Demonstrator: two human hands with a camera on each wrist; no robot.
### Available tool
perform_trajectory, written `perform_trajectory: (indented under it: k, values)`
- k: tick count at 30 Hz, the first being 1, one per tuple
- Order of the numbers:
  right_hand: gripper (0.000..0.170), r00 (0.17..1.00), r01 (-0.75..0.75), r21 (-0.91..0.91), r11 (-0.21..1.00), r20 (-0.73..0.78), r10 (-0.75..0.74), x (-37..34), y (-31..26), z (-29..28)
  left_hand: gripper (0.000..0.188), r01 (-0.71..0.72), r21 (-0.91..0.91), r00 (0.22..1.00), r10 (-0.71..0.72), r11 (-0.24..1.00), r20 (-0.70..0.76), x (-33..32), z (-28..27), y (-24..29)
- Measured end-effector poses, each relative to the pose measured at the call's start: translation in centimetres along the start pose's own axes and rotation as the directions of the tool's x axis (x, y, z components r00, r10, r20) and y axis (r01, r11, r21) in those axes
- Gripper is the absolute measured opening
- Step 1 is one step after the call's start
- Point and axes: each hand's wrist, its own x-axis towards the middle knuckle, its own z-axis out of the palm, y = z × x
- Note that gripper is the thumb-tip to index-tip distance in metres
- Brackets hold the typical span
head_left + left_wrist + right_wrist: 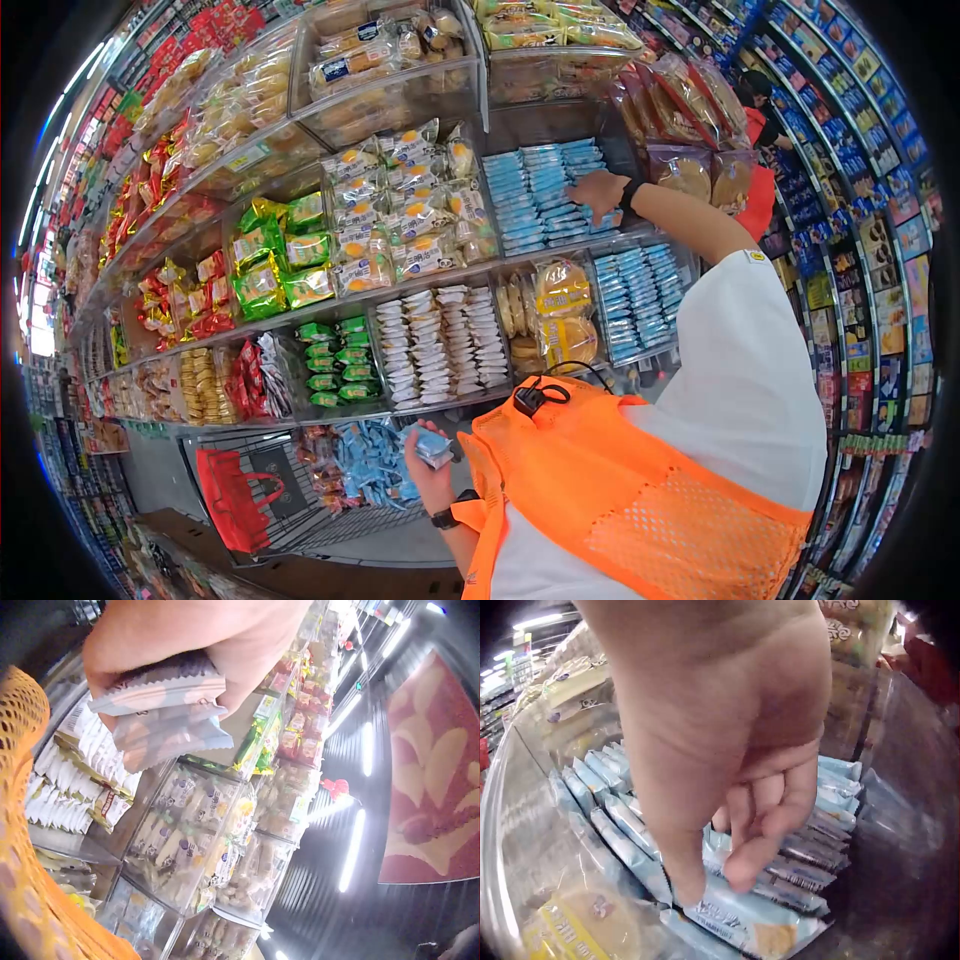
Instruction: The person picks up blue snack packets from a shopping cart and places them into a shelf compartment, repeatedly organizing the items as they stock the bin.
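My left hand (429,482) is low in the head view, holding a small bunch of light-blue wrapped snack packets (431,447). In the left wrist view its fingers curl round these packets (169,724), whose crimped ends stick out. My right hand (600,194) reaches into a clear bin where rows of blue snack packets (535,205) stand in line. Seen from the right wrist, the thumb and index fingertip pinch one blue packet (754,919) at the front of the rows, while the other fingers curl above the neighbouring packets.
Bins of white-wrapped snacks (410,205) and green packets (285,255) lie to the left. Below is a second blue-packet bin (640,300), next to round yellow-labelled packs (565,300). A shopping cart (290,500) holds loose blue packets (370,465) and a red bag (232,500).
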Motion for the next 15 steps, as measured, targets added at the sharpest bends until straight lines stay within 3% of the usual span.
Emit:
perform_trajectory:
  k: [3,4,6,8,11,12,15]
  values:
    - [0.081,0.973,0.042,-0.163,0.986,-0.217,-0.077,-0.3,-0.4,1.0,0.026,0.004,0.004,1.000,-0.004,1.000,0.015,0.2,0.3,0.1]
    - [0.064,0.960,0.098,-0.188,0.977,-0.241,-0.143,0.0,-0.1,1.1,0.026,-0.001,0.006,1.000,0.000,1.000,0.019,0.3,0.5,0.0]
    - [0.052,0.997,0.055,-0.040,0.998,0.056,-0.053,2.0,1.1,1.0,0.026,-0.011,0.012,1.000,0.010,1.000,0.009,0.4,0.9,0.0]
    - [0.037,0.959,-0.095,0.101,0.990,0.276,0.063,2.2,0.5,-1.9,0.027,-0.008,0.021,1.000,0.007,1.000,0.006,0.7,1.0,0.1]
    - [0.030,0.993,-0.119,0.351,0.929,0.023,0.119,3.5,1.5,-4.1,0.028,0.006,0.038,1.000,-0.007,0.999,0.016,1.3,0.2,0.1]
    - [0.025,0.993,-0.101,0.570,0.815,0.001,0.122,4.0,0.5,-3.7,0.028,0.004,0.044,1.000,-0.005,0.999,0.025,1.2,0.2,0.2]
    - [0.026,0.989,-0.150,0.480,0.864,0.089,0.122,4.8,-2.6,-2.8,0.029,0.028,0.039,0.998,-0.030,0.999,0.057,1.5,0.1,0.0]
